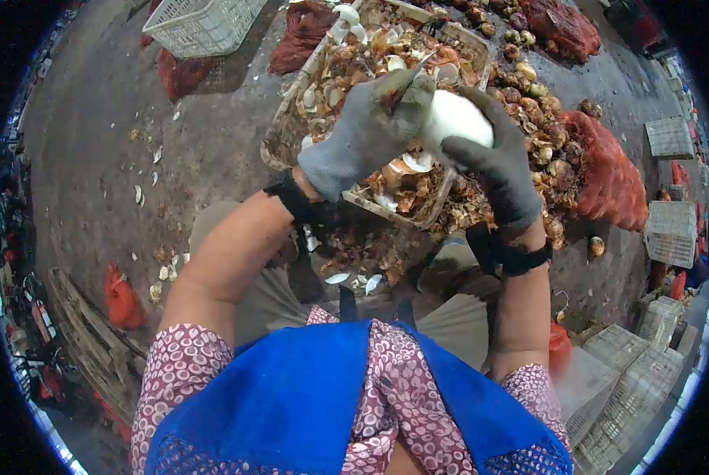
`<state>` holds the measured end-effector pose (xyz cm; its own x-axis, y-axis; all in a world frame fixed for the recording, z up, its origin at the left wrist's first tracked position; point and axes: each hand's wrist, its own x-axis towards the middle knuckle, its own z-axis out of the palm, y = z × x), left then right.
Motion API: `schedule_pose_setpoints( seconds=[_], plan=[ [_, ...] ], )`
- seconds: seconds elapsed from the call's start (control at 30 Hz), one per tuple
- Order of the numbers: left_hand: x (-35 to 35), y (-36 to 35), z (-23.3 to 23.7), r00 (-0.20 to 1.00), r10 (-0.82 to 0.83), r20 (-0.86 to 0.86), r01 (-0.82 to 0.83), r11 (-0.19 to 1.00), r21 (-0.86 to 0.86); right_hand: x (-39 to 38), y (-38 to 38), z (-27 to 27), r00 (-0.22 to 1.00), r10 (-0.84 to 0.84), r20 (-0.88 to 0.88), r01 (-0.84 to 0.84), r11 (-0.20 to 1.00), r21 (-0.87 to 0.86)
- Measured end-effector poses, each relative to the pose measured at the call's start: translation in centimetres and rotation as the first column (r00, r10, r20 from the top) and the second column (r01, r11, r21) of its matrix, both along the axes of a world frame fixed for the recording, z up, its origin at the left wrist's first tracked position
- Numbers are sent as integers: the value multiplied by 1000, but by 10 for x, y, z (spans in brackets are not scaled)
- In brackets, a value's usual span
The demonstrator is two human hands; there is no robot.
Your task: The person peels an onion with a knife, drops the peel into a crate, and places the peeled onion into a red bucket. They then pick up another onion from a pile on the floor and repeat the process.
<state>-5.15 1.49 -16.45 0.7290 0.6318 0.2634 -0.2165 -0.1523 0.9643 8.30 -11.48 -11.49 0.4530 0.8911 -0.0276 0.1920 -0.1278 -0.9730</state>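
A peeled white onion [459, 120] is gripped in my right hand [499, 162], which wears a grey glove, with the fingers and thumb wrapped round its right side. Against the onion's left side is my left hand [370, 119], also gloved and closed. From its fingers sticks the thin tip of what looks like a small knife [426, 60]; the handle is hidden in the glove. Both hands are above a shallow plastic crate [282, 136] full of brown onion skins [406, 188] and white cut pieces.
Unpeeled onions [556, 169] lie heaped to the right of the crate, beside a red mesh sack [608, 174]. A white basket [204, 30] stands at the upper left. More baskets [620, 356] are stacked at the lower right. Wooden planks [93, 340] lie at the left.
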Motion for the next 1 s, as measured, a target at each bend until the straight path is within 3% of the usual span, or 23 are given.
schedule_pose_setpoints(
  seconds=[0.03,0.07,0.1,0.17,0.2,0.23,0.3,0.33,0.37,0.47,0.53,0.57,0.63,0.67,0.7,0.77,0.83,0.9,0.97,1.0],
  plan=[
    [1,-1,1,980,179,88,-199,907,372,3,5,-2,1000,-4,-25,5,1000,20],
    [-2,0,3,966,238,-105,-164,869,466,0,4,-2,988,-26,-151,17,998,-64],
    [-3,-3,3,966,237,-105,-163,869,468,-4,5,2,962,-58,-268,19,989,-146],
    [-1,-8,4,919,357,-170,-123,667,735,4,6,-29,996,-3,-93,-12,986,-166],
    [-1,-7,5,930,341,-134,-108,605,789,-8,4,-13,978,-4,-207,-27,989,-148],
    [-3,-5,7,932,337,-136,-107,611,785,-7,4,-15,978,-9,-206,-23,988,-155],
    [-8,0,13,930,348,-118,-93,535,840,-5,5,-20,999,-21,-38,17,994,-111],
    [-5,13,5,880,445,-168,-72,474,877,-5,4,-21,964,44,-263,-35,999,40],
    [-2,26,-2,826,526,-201,-14,376,926,-7,3,-16,963,48,-265,-38,998,42],
    [-1,40,-12,846,507,-161,-85,427,900,-10,-1,-2,950,139,-281,-129,990,53],
    [6,36,-5,659,517,-546,27,709,705,-9,-5,-6,928,125,-351,-102,991,85],
    [6,35,-2,662,514,-545,26,711,702,-7,-6,-6,901,126,-414,-83,989,120],
    [-4,35,12,883,315,-347,-174,907,383,0,-6,-6,898,132,-419,-83,987,135],
    [-13,34,22,965,131,-225,-28,911,412,3,-8,-6,890,126,-438,-66,986,150],
    [-13,29,26,991,-29,-131,57,974,217,6,-10,-7,881,118,-458,-49,986,161],
    [-5,14,35,981,-185,-62,192,972,135,13,-10,-8,898,84,-432,-50,995,90],
    [-8,6,35,903,-406,-140,406,913,-28,13,-10,-10,944,121,-306,-94,990,101],
    [-14,1,41,897,-391,-207,404,914,22,21,-11,-20,963,144,-228,-126,988,89],
    [-17,-1,43,850,-366,-379,480,834,271,21,-14,-24,972,203,-118,-193,977,95],
    [-14,-3,37,888,-344,-306,453,771,447,17,-15,-19,964,196,-182,-192,981,39]
  ],
)
